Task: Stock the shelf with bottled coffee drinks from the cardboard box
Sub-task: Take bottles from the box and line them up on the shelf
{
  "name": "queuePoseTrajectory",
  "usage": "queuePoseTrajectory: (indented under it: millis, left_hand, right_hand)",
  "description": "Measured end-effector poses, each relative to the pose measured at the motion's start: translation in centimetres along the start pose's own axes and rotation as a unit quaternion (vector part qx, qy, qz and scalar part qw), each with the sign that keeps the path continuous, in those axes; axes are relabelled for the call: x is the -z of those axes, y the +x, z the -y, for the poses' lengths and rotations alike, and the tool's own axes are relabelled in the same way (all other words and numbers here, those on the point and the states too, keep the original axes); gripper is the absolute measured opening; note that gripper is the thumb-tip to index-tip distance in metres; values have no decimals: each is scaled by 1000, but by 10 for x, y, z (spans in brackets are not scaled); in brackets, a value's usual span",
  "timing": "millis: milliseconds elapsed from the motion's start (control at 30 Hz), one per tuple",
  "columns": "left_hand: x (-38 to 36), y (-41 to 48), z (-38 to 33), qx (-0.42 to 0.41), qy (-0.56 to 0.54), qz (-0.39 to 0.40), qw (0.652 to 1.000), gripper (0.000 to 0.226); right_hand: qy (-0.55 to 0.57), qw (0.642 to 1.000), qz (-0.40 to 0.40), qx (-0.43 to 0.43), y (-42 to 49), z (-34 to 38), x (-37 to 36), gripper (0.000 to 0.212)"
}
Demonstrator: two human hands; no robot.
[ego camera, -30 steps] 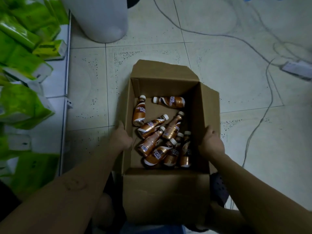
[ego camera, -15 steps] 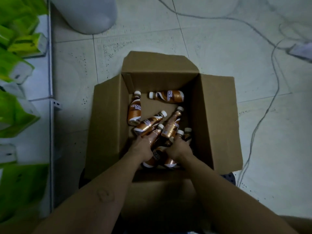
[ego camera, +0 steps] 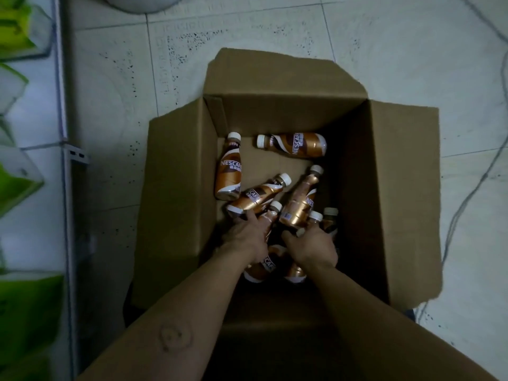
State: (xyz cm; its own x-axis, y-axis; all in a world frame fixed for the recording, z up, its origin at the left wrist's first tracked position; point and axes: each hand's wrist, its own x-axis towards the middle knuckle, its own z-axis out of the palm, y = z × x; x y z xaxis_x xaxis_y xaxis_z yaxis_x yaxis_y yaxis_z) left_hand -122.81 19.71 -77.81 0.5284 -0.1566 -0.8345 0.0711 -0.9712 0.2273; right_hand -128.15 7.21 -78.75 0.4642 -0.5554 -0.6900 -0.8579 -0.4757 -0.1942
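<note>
On a speckled pale tile floor (ego camera: 384,50), white shelving (ego camera: 66,133) at left, the open cardboard box (ego camera: 176,202) holds scattered coffee bottles (ego camera: 229,171) where the left hand (ego camera: 244,237) and right hand (ego camera: 310,247) each clasp one.

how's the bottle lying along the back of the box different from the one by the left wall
The back bottle lies crosswise, its white cap pointing left; the left-wall bottle lies lengthwise, cap pointing to the far wall. The back bottle sits alone, clear of the pile, while the left-wall bottle's base meets the heap near the left hand. Both are copper-brown Nescafe bottles with white caps, lying flat in the cardboard box, and neither is touched by a hand.
</note>
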Motion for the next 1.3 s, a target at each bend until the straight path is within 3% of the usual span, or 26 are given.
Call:
queuePoseTrajectory:
  millis: [167, 333, 433, 533, 700, 900, 1200, 1300]
  left_hand:
    - [12, -40, 0, -23, -91, -50, 994, 69]
    - [50, -108, 4, -4, -241, -171, 955, 70]
    - [77, -163, 7, -86, -296, -184, 933, 66]
    - [109, -216, 7, -173, -299, -238, 908, 61]
    - [155, -310, 7, -244, -222, -354, 875, 59]
    - [193, -413, 6, -263, -249, -517, 776, 56]
    - [228, -538, 65, -258, -263, -631, 683, 52]
    - [236, -568, 96, -224, -262, -662, 666, 52]
  right_hand:
    - [-15, 997, -8, 71, -36, 8, 17, 46]
    - [79, 973, -87, 197, -97, 27, 62, 38]
    - [143, 952, -127, 241, -140, 42, 105, 32]
    - [175, 915, -184, 313, -179, 64, 149, 31]
    - [200, 858, -233, 413, -250, 73, 218, 33]
    - [172, 791, -306, 502, -353, 97, 293, 34]
    - [213, 724, -244, 609, -501, 154, 344, 40]
    - [223, 696, -233, 641, -533, 182, 340, 40]
